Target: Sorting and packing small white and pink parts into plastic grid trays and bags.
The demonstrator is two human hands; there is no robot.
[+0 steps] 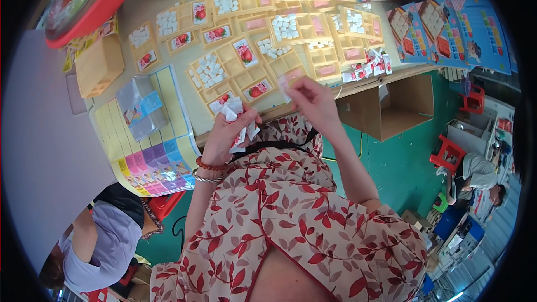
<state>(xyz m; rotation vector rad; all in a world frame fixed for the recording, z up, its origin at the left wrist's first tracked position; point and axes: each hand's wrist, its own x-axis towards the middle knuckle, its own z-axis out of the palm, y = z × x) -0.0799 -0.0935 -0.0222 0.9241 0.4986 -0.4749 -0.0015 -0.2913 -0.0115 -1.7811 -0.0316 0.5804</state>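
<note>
My left hand (220, 136) is closed around a bunch of small white sachets (232, 109) at the table's near edge. My right hand (316, 104) pinches one small pale pink-and-white sachet (284, 84) over the near trays. Just beyond my hands lies a cream compartment tray (230, 85) with white cubes (211, 71) in one compartment and strawberry-printed sachets (244, 52) in others. More such trays spread and stack behind it; several hold white cubes and pink pieces (318, 26).
Loose strawberry-printed sachets (373, 66) lie at the table's right edge, below blue printed boxes (485, 33). A clear pouch (144, 109) rests on a coloured sheet (106, 126) at left, near stacked empty trays (99, 67). An open cardboard box (358, 113) stands below. Two other people are nearby.
</note>
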